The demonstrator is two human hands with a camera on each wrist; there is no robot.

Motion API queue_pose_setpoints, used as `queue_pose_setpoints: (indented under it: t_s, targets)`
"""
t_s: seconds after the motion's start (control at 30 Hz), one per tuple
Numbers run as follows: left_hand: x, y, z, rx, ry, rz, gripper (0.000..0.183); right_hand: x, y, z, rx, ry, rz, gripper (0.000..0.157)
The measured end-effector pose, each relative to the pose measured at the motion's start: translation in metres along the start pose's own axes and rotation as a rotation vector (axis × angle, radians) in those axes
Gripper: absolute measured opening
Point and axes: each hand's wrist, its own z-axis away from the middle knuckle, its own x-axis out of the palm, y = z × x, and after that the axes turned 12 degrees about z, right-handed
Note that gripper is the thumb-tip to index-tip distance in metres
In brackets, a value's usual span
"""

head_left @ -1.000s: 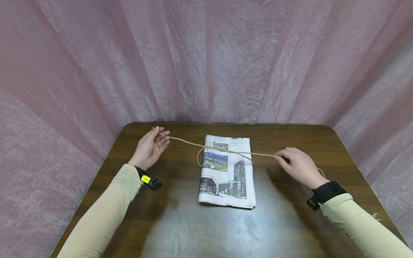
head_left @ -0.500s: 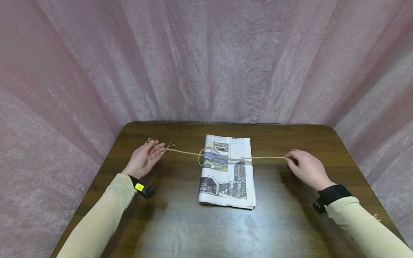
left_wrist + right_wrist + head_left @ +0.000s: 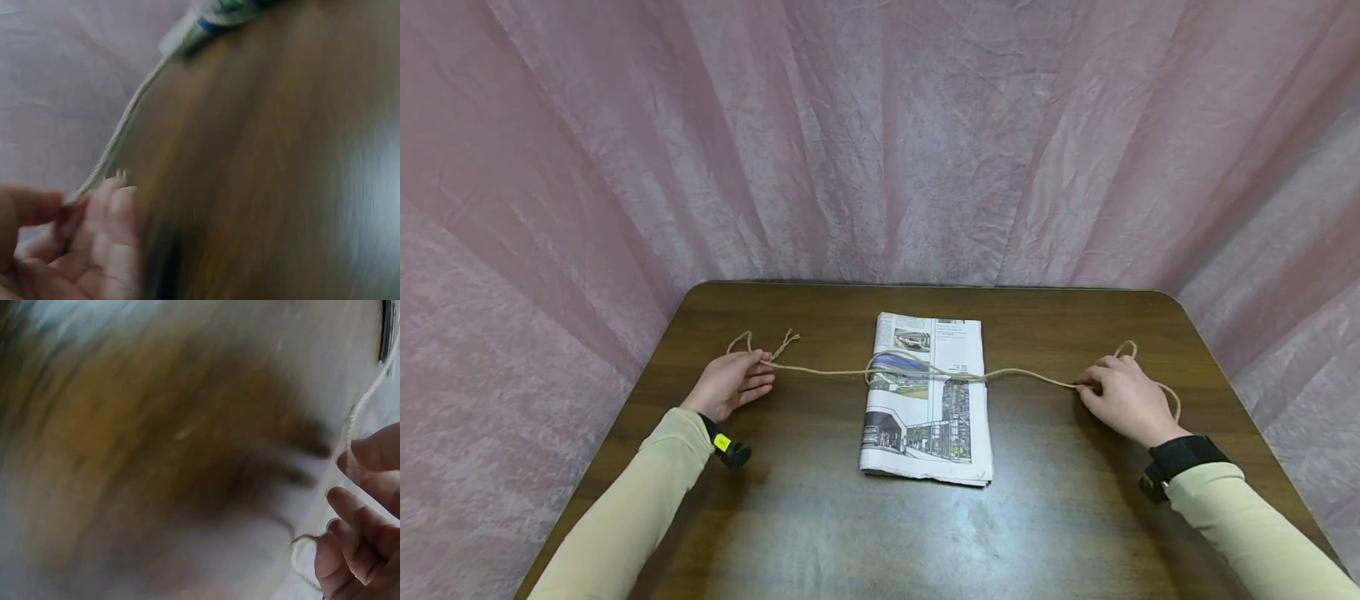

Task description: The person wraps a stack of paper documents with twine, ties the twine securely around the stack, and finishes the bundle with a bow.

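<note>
A folded newspaper (image 3: 917,425) lies near the middle of the table, with a length of twine (image 3: 820,372) running across its upper half. Where it crosses the paper, the twine overlaps itself in a flattened loop. To the left, my left hand (image 3: 730,383) pinches one side of the twine between thumb and forefinger, a frayed end sticking up beyond it. My right hand (image 3: 1123,398) pinches the other side, low over the table, and the slack curls behind it. In the right wrist view a small loop of twine (image 3: 300,553) hangs by the fingers.
A brown wooden table (image 3: 820,533) with rounded far corners bears everything. Pink curtains (image 3: 880,142) hang behind and at both sides. Each wrist wears a black strap with a camera. Both wrist views are partly blurred.
Both hands have moved outward and down toward the table. The twine across the newspaper has shifted nearer to me, and its right stretch now sags a little.
</note>
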Motion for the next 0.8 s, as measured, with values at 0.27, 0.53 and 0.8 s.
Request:
queue_pose_setpoints:
  t_s: [0.27,0.53,0.8]
  targets:
    - [0.015,0.018,0.016,0.241,0.015,-0.9,0.044,-0.018,-0.031,-0.017,-0.045,0.123,-0.075,0.025]
    - [0.129,0.001,0.009,0.777,-0.144,-1.177,0.022,-0.013,-0.09,-0.05,-0.167,0.032,-0.184,0.025]
    - [0.167,-0.017,-0.009,0.778,-0.174,-1.362,0.018,0.006,-0.114,-0.056,-0.124,-0.081,-0.197,0.022]
